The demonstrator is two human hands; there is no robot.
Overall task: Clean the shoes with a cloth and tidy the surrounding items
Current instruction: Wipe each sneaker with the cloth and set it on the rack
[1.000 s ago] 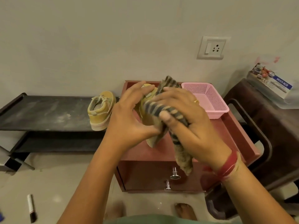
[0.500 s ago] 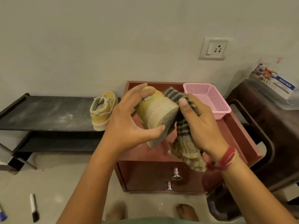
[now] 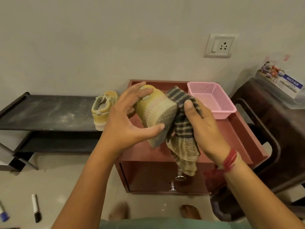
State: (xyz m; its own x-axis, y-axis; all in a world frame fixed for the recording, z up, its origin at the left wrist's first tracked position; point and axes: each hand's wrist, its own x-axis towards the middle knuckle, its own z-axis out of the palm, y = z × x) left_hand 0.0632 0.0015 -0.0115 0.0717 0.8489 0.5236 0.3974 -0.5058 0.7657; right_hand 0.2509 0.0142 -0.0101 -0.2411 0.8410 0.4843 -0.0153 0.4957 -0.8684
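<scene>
Yellow shoe [image 3: 156, 111] lengthwise away, sole facing checked cloth [image 3: 183, 131]; left hand [image 3: 125, 124] grip clamped on shoe, right hand [image 3: 203, 129] on cloth.

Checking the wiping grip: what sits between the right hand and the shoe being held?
The head view shows the checked cloth lying between the right hand and the edge of the shoe, which the left hand holds.

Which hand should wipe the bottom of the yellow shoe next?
Probably the right hand. It holds the checked cloth right beside the upturned sole of the yellow shoe, while the left hand grips that shoe to steady it.
</scene>
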